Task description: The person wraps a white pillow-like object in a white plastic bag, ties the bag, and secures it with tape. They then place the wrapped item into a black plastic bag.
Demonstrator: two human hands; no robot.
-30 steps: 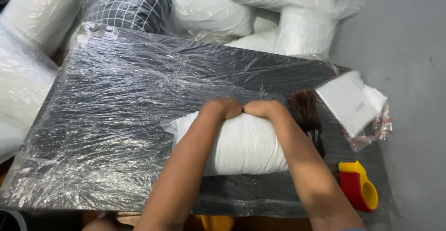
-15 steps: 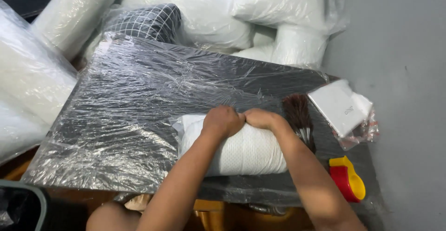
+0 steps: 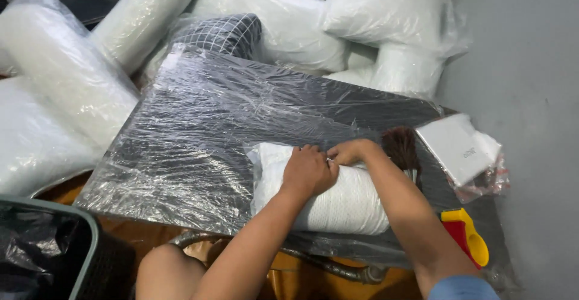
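Hands pressed together on top of the rolled white textured pillow in clear plastic [image 3: 338, 200]: left hand [image 3: 309, 170] curled over its upper edge, right hand [image 3: 351, 151] just beside, pinching the plastic at the same spot. Pillow lying under both palms, lengthwise on the dark film-wrapped board [image 3: 199, 137]. Brown bristle brush [image 3: 401, 149] just behind the right wrist; red-and-yellow plastic tool [image 3: 463, 236] by the right forearm.

A dark table [image 3: 199, 137] wrapped in clear film carries a rolled white pillow [image 3: 338, 200] directly under the fingers, a brush [image 3: 403, 149] just beyond them, and a white box [image 3: 455, 149] and red-yellow tool [image 3: 464, 240] further right.
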